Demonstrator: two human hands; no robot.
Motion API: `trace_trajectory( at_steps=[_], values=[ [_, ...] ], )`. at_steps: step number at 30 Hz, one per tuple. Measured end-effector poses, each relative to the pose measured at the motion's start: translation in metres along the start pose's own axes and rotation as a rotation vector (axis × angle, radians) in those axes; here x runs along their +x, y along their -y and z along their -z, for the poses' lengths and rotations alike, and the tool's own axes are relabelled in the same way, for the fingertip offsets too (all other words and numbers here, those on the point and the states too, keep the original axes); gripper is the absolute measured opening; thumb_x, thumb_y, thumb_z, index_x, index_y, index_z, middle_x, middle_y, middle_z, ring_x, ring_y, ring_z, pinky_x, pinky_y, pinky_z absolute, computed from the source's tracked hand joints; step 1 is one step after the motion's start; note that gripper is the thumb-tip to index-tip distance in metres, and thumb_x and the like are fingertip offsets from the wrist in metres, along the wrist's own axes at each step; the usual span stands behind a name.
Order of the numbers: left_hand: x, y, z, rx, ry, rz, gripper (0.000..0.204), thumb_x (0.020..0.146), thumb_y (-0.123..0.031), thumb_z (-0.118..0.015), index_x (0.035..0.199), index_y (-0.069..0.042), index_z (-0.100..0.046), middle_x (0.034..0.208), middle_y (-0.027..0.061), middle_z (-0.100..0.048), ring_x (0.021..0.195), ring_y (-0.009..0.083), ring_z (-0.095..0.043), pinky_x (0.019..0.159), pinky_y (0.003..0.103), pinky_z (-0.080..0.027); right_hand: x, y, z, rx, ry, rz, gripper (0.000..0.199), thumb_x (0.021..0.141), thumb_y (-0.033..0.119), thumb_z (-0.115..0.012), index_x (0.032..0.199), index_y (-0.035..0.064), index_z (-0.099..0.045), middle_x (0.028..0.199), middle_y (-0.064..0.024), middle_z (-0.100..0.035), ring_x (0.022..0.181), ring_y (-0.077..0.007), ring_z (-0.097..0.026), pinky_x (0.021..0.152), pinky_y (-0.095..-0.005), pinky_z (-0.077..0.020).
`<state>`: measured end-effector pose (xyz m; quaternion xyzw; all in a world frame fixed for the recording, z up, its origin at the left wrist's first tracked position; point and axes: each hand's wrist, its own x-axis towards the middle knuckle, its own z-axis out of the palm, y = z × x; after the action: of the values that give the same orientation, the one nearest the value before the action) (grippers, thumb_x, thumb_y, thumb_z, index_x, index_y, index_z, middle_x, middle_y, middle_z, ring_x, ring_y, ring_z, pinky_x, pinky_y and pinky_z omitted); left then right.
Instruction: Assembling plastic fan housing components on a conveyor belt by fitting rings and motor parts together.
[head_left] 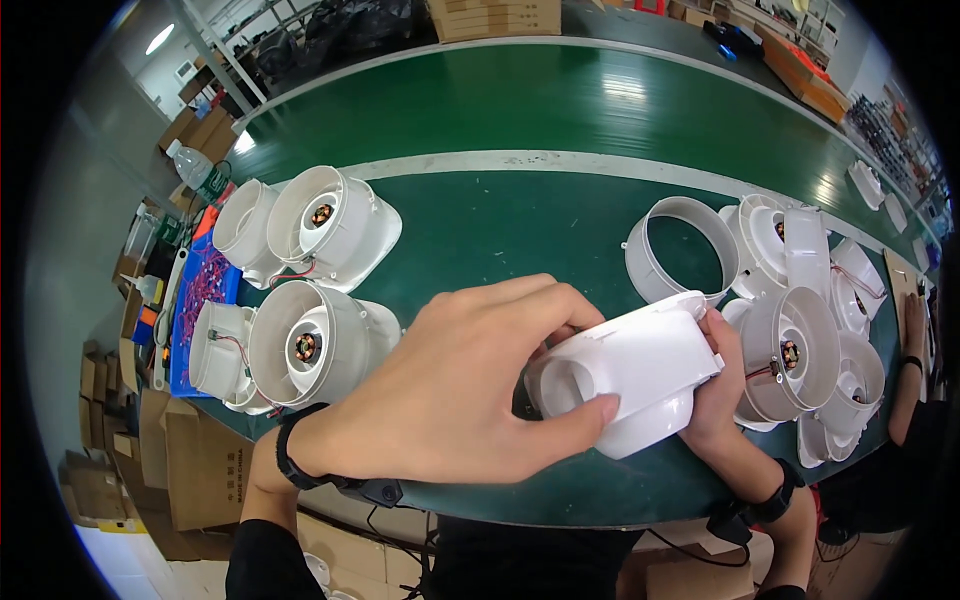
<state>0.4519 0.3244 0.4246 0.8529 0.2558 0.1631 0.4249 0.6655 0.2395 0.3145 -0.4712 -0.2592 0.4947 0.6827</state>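
Observation:
Over the near side of the green table, both my hands hold a white plastic housing, tilted, with a round opening at its left end. My left hand grips that left end, thumb lying on the near face and fingers curled behind it. On the other end, my right hand is wrapped round the right edge, its fingers partly hidden behind the part. Close beyond the right hand stands an empty white ring. White fan housings with copper-wound motor cores and red wires cluster to its right.
More white housings with motor cores stand at the left, beside a blue tray of wires and a plastic bottle. A green conveyor belt runs along the far side. At the far right is another person's arm.

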Motion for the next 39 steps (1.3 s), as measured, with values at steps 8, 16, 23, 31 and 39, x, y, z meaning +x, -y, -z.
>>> trace_trajectory(
  at_steps=[8, 16, 23, 31, 39],
  values=[
    [-0.002, 0.000, -0.006, 0.122, -0.081, -0.110, 0.025, 0.082, -0.019, -0.076, 0.097, -0.001, -0.067, 0.083, 0.0076, -0.066, 0.071, 0.0158, -0.065, 0.054, 0.026, -0.046, 0.001, -0.003, 0.014, -0.105, 0.087, 0.096, 0.043, 0.104, 0.039, -0.032, 0.104, 0.0050, -0.059, 0.091, -0.0093, -0.066, 0.081, -0.0153, -0.064, 0.076, -0.0283, -0.0498],
    [-0.008, -0.009, 0.010, 0.094, 0.039, -0.136, 0.014, 0.091, -0.012, -0.068, 0.092, 0.002, -0.069, 0.078, 0.0083, -0.069, 0.066, 0.0166, -0.067, 0.053, 0.026, -0.049, -0.005, 0.004, 0.021, -0.293, 0.199, 0.282, 0.047, 0.102, 0.040, -0.029, 0.088, 0.0023, -0.054, 0.077, -0.0053, -0.054, 0.069, -0.0124, -0.049, 0.065, -0.0263, -0.0392],
    [-0.007, -0.008, 0.024, -0.128, -0.136, -0.226, 0.028, 0.099, -0.015, -0.052, 0.117, 0.003, -0.063, 0.096, 0.0169, -0.071, 0.086, 0.0273, -0.071, 0.076, 0.035, -0.057, -0.004, 0.070, -0.011, -0.398, 0.166, 0.768, 0.045, 0.100, 0.041, -0.030, 0.087, 0.0020, -0.050, 0.078, -0.0099, -0.051, 0.071, -0.0170, -0.045, 0.069, -0.0306, -0.0379],
    [0.005, -0.036, 0.058, -0.306, -0.171, -0.161, 0.036, 0.091, -0.007, -0.066, 0.125, 0.003, -0.060, 0.104, 0.0117, -0.070, 0.097, 0.0152, -0.068, 0.090, 0.030, -0.054, -0.006, 0.128, -0.068, -0.776, -0.021, 1.239, 0.040, 0.098, 0.034, -0.032, 0.085, -0.0002, -0.048, 0.079, -0.0088, -0.041, 0.077, -0.0190, -0.041, 0.075, -0.0317, -0.0343],
    [0.019, -0.031, 0.033, -0.249, -0.392, -0.325, 0.025, 0.093, -0.006, -0.066, 0.116, 0.004, -0.067, 0.091, 0.0103, -0.072, 0.075, 0.0113, -0.069, 0.069, 0.025, -0.057, 0.009, 0.132, -0.054, -0.668, -0.082, 1.282, 0.038, 0.095, 0.031, -0.034, 0.083, -0.0017, -0.050, 0.075, -0.0090, -0.046, 0.072, -0.0170, -0.041, 0.067, -0.0301, -0.0338]
  ],
)
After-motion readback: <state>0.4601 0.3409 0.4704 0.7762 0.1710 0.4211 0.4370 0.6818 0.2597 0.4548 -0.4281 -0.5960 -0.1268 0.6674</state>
